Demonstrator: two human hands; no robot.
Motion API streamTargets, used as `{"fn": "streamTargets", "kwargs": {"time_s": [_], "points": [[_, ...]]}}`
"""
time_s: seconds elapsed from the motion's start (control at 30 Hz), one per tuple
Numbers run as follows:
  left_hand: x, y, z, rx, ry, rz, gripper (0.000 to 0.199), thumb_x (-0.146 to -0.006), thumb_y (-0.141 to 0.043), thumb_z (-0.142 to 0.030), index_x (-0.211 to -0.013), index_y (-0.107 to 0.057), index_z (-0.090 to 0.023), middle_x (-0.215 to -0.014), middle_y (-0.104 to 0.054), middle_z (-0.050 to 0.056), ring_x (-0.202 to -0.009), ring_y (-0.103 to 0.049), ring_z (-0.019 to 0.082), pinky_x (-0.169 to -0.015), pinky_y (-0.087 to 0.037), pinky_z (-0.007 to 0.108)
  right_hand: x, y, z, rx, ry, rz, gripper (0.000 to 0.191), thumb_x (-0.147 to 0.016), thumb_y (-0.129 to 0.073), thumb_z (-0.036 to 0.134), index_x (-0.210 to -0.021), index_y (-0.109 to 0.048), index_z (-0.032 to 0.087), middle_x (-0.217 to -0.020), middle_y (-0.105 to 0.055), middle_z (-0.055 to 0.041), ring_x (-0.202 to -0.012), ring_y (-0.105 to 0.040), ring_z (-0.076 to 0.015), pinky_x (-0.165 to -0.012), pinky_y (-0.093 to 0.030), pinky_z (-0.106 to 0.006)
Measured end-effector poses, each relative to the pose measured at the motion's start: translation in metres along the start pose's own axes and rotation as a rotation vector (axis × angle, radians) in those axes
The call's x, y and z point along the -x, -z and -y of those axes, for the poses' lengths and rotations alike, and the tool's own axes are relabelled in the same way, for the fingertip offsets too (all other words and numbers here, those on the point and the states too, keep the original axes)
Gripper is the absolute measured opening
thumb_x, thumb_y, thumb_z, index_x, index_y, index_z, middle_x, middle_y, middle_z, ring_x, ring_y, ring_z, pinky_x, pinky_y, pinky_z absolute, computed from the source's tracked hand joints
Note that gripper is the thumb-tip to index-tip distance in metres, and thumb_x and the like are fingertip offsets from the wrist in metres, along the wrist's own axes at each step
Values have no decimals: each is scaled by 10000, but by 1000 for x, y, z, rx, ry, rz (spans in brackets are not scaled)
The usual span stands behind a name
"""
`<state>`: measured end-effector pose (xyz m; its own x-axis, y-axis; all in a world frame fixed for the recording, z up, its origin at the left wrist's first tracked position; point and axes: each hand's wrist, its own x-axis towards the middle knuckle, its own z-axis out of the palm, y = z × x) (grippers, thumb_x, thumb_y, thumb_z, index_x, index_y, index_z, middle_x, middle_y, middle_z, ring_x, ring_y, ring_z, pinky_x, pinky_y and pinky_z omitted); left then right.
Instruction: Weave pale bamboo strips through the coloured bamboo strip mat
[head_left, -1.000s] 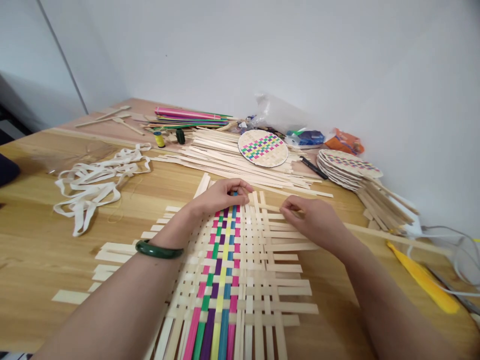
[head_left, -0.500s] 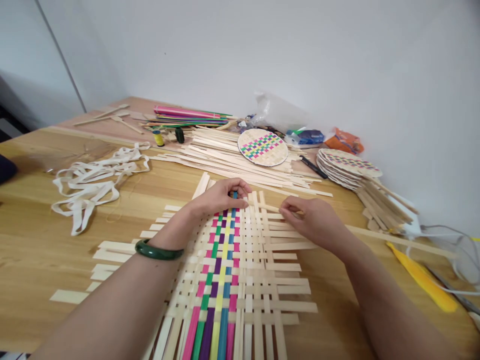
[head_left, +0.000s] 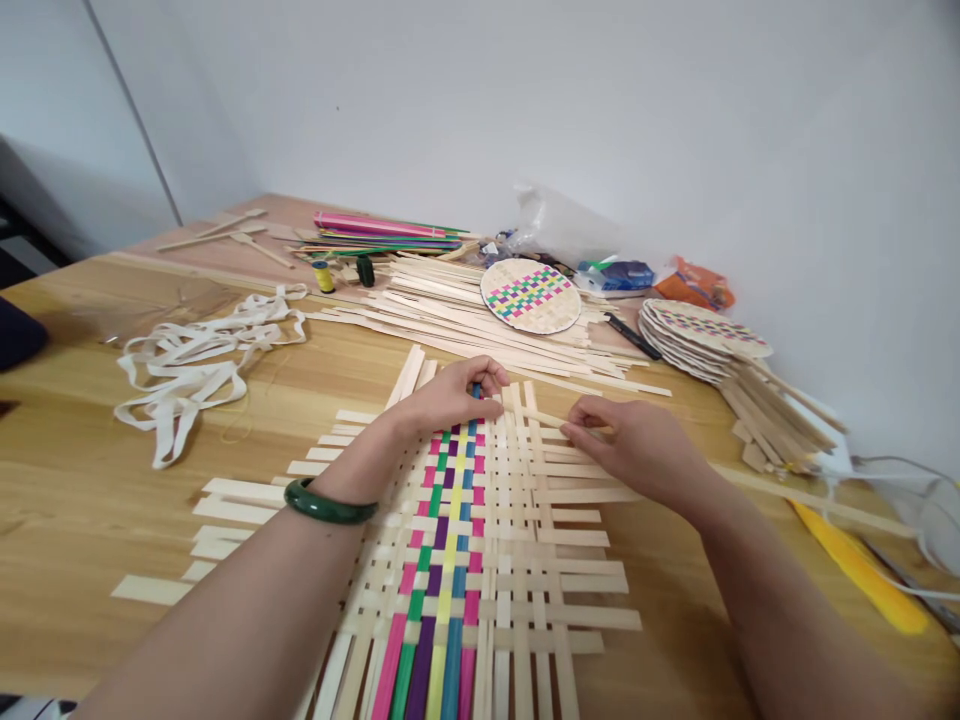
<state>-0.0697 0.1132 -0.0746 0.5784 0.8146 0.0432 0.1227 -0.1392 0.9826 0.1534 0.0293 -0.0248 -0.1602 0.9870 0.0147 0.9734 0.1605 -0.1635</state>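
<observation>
A woven mat of flat bamboo strips (head_left: 514, 560) lies in front of me, with pink, green, purple, yellow and blue strips running lengthwise through its middle. At its far end, my left hand (head_left: 465, 392) is closed round the ends of the lengthwise strips, a blue one showing between thumb and fingers. A green bangle circles that wrist. To the right, my right hand (head_left: 619, 435) pinches a pale bamboo strip (head_left: 546, 417) that lies crosswise near the mat's far edge. Its long tail (head_left: 817, 498) appears to extend right, beyond my forearm.
Behind the mat lie loose bamboo strips (head_left: 450, 320), a round woven fan (head_left: 531, 296) and a bundle of coloured strips (head_left: 382, 230). White ribbon (head_left: 184, 370) is heaped left, near a yellow thread spool (head_left: 323, 277). Stacked fans (head_left: 701, 335) and a yellow object (head_left: 859, 565) are at right.
The whole view has shifted slightly, so everything sits a little further right. Both hands keep their hold, with almost no movement relative to the mat.
</observation>
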Motion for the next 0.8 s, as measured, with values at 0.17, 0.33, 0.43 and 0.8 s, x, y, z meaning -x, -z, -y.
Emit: {"fn": "streamTargets", "kwargs": {"time_s": [0.17,0.33,0.43,0.8], "points": [[1,4,-1,112,70,-2,242,-630,-657,-118,-870,-651,-143,-751,-631,-22,-699,-583,97,-680,-443,227,-3,-3,-2,-137,-43,41,194,-846,-517,332,-728,-625,222,-745,-704,-16,-654,-592,-159,-571,-342,-265],[-1,5,1,129,64,-25,215,-631,-659,-75,-834,-668,-143,-752,-665,-18,-702,-601,95,-680,-449,216,-4,-6,-1,-208,-77,53,187,-832,-524,326,-695,-597,222,-682,-665,0,-621,-557,-148,-572,-354,-254],[-1,5,2,165,69,-45,176,-654,-652,-74,-813,-689,-138,-738,-686,-9,-690,-613,95,-682,-463,212,-3,-7,0,-231,-103,51,185,-819,-525,328,-682,-589,222,-647,-644,8,-600,-533,-141,-566,-350,-250],[1,8,4,10,143,-84,297,-721,-590,-119,-933,-792,-172,-845,-771,29,-695,-650,122,-661,-513,220,-4,-10,0,-274,-58,-8,205,-801,-509,345,-676,-606,215,-685,-677,-12,-618,-560,-155,-586,-380,-265]]}}
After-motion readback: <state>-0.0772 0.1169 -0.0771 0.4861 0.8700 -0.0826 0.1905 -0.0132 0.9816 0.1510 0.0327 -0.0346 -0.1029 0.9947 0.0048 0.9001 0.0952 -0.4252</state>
